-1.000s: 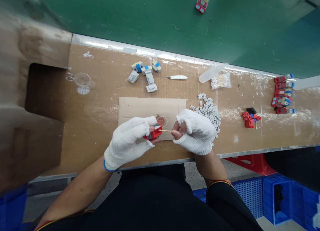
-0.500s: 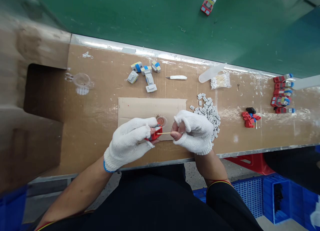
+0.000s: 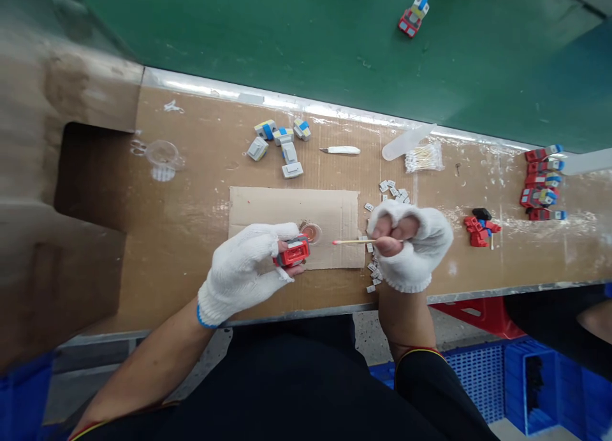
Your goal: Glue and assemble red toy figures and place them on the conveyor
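Note:
My left hand (image 3: 251,266), in a white glove with bare fingertips, is closed around a small red and grey plastic toy part (image 3: 293,252) whose hollow side faces up. Between the thumb and fingers of my gloved right hand (image 3: 408,243) is a cotton swab (image 3: 354,241), its reddish tip pointing left, apart from the toy part. Just beyond the toy part, a small round dish (image 3: 313,232) with reddish-brown contents sits on a cardboard sheet (image 3: 268,205). Small grey tiles (image 3: 374,272) lie under and around my right hand, which partly hides them.
Several grey, yellow and blue toy parts (image 3: 289,151) and a white-handled knife (image 3: 340,150) lie farther back. A bag of cotton swabs (image 3: 424,157) is at back right. Red parts (image 3: 478,229) and red toys (image 3: 540,180) lie right; a cardboard box (image 3: 90,243) stands left.
My right hand has drawn the cotton swab out of the red toy part and moved right, over the grey tiles. My left hand has tilted the part so its hollow faces up.

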{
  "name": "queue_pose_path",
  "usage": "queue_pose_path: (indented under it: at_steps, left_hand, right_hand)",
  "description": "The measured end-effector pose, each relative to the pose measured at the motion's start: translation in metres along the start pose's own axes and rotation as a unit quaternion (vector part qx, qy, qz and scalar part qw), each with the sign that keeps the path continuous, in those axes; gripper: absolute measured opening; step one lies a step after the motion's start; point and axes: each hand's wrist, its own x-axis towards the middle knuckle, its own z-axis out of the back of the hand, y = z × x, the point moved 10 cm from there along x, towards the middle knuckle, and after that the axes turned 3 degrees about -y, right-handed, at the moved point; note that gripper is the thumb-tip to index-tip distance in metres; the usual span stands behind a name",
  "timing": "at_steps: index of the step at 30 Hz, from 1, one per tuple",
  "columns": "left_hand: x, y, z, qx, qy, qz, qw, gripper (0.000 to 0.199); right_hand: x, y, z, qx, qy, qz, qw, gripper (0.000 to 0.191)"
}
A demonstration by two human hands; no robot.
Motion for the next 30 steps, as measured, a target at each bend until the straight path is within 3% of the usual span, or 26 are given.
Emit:
queue_pose_path:
  at_steps: [3,6,10,21,30]
  left_hand:
    - [0.0,-0.001,0.003,-0.001,-0.006,-0.021,1.0,0.027]
    - [-0.001,0.014,0.01,0.002,-0.026,0.017,1.0,0.026]
    - [-0.007,0.038,0.021,-0.047,-0.072,0.091,0.992,0.035]
    - [-0.014,0.064,0.013,-0.112,-0.067,0.262,0.956,0.043]
    - [-0.013,0.063,0.008,-0.107,-0.067,0.275,0.953,0.04]
  right_hand:
    - [0.001,-0.005,-0.007,-0.076,0.076,0.006,0.994,0.046]
    - [-0.006,-0.008,-0.034,-0.166,0.195,0.057,0.965,0.04]
    - [-0.02,-0.012,-0.058,-0.205,0.267,0.134,0.932,0.023]
    - [-0.022,-0.018,-0.064,-0.238,0.294,0.127,0.917,0.024]
    - [-0.017,-0.017,-0.059,-0.233,0.281,0.106,0.925,0.026]
